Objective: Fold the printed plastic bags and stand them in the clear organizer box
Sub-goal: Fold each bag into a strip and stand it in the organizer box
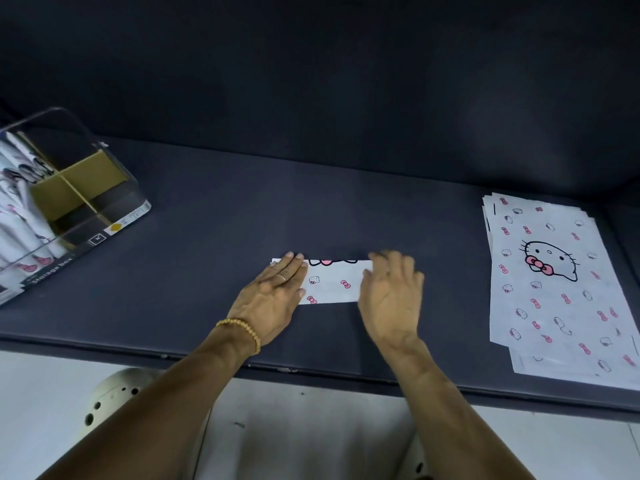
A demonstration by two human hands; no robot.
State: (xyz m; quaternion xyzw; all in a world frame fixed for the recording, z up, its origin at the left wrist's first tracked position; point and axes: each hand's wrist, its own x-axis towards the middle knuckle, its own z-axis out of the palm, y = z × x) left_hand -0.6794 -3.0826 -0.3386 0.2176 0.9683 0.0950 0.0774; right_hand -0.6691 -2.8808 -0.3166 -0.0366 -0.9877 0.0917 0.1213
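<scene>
Already we have several folded white printed bags (20,216) standing in the clear plastic organizer box (114,188) at the upper left of the frame, with its cardboard-divided compartments partly unfilled. At centre, on the dark bench (214,209), one white cat-and-bow printed plastic bag (334,282) lies folded into a narrow strip; our left hand (273,292) presses it flat with straight fingers, our right hand (391,299) hovers blurred, fingers loosely spread, holding nothing. A stack of flat unfolded printed bags (554,289) waits at right, so we judge much remains.

Dark table (214,209); white stool (114,396)
</scene>
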